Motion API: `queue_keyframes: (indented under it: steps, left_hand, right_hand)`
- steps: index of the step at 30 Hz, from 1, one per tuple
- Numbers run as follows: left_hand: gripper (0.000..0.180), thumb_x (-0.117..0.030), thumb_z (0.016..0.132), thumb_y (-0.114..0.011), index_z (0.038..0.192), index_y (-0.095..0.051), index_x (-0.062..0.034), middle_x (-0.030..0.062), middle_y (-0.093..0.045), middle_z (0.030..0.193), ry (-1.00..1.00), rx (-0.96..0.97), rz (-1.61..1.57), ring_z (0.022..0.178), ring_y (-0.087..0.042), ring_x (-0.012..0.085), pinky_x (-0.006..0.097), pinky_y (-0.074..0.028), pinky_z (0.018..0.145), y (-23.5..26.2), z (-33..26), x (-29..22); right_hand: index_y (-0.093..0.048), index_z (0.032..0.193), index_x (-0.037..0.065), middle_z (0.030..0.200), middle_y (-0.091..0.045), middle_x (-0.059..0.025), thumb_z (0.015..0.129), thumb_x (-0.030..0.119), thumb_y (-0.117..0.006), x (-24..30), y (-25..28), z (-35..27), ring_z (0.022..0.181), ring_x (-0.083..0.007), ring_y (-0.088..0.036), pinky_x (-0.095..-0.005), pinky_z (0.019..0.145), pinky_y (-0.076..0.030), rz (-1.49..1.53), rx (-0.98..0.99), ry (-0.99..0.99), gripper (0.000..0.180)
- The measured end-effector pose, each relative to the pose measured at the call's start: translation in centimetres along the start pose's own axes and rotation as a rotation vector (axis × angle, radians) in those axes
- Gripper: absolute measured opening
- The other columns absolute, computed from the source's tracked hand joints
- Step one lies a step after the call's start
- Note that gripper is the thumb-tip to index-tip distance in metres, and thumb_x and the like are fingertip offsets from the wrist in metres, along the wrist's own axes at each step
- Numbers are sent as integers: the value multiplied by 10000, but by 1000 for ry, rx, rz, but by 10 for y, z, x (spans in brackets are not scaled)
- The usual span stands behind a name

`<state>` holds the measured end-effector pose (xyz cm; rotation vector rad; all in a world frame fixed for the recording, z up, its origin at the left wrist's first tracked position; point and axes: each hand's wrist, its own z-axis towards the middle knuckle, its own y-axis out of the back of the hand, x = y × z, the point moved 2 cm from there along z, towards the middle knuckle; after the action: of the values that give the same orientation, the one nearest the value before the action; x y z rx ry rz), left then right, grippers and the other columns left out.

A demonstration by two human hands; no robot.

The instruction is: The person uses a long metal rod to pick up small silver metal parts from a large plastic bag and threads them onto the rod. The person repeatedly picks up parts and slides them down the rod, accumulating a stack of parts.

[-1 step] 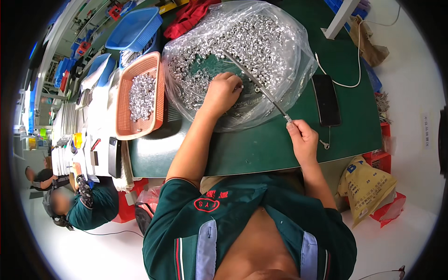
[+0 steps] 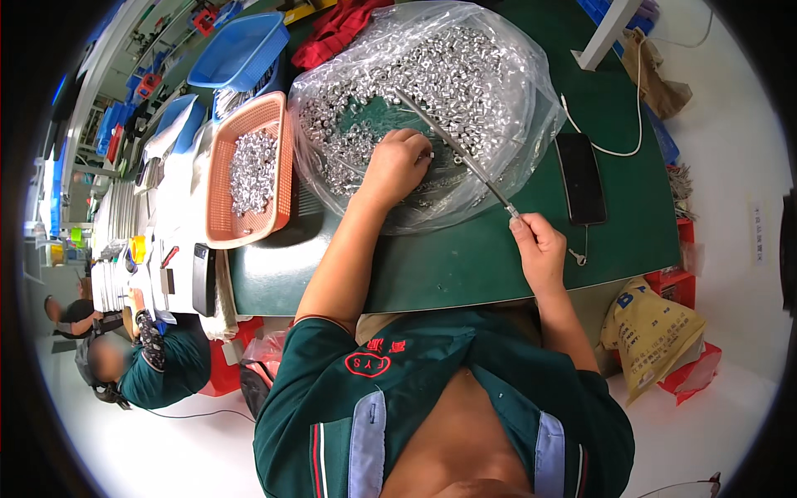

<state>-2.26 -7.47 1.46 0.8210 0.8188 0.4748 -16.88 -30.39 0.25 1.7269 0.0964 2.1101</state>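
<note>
Green table (image 2: 465, 266), threading small metal pieces (image 2: 465, 66) onto a rod (image 2: 457, 153).
Left hand (image 2: 398, 166) pinches one piece, apparently; right hand (image 2: 540, 245) fingers grip the rod end; next, line it up.

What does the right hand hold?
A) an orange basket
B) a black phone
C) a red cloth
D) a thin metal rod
D: the right hand grips the near end of a thin metal rod that reaches over the bag of small metal parts, where the left hand rests.
</note>
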Motion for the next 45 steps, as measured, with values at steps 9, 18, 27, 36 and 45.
queue_keyframes:
  steps: [9, 18, 27, 36, 45]
  left_hand:
    - [135, -54, 830, -672, 944, -635, 7, 38, -652, 880, 501, 54, -707, 832, -612, 123, 271, -492, 733, 1, -4, 23]
    - [106, -107, 876, -638, 937, -605, -26, 68, -653, 858, 521, -4, -1409, 744, -572, 111, 249, -446, 675, 12, -2, 36]
    - [172, -159, 861, -617, 966, -598, -24, 110, -630, 877, 388, -56, -2144, 768, -539, 187, 275, -402, 620, 30, -7, 41]
    - [145, -167, 848, -552, 896, -592, -36, 101, -593, 767, 444, 35, -2017, 658, -518, 184, 284, -374, 526, 34, -11, 50]
    - [210, -133, 916, -574, 1048, -633, 20, 108, -647, 938, 340, -37, -1546, 752, -568, 149, 284, -467, 686, 26, -3, 23]
  right_hand:
    - [-610, 829, -15, 608, -518, -32, 883, 91, -653, 2, -1, 0, 534, -72, -433, -241, 490, -362, -36, 15, -10, 126]
    - [-607, 826, -8, 610, -521, -34, 880, 97, -654, 4, -3, 1, 533, -74, -433, -244, 494, -368, -65, 29, -11, 128]
    - [-609, 817, 1, 599, -531, -54, 880, 119, -654, 2, -6, -1, 512, -109, -456, -264, 492, -380, -119, 52, 42, 142]
    - [-609, 800, 20, 595, -534, -70, 876, 142, -656, 8, -9, 0, 485, -169, -484, -288, 481, -383, -187, 75, 118, 151]
    - [-606, 820, 15, 595, -533, -61, 885, 143, -649, 4, -8, 0, 495, -145, -479, -278, 487, -386, -185, 39, 84, 150]
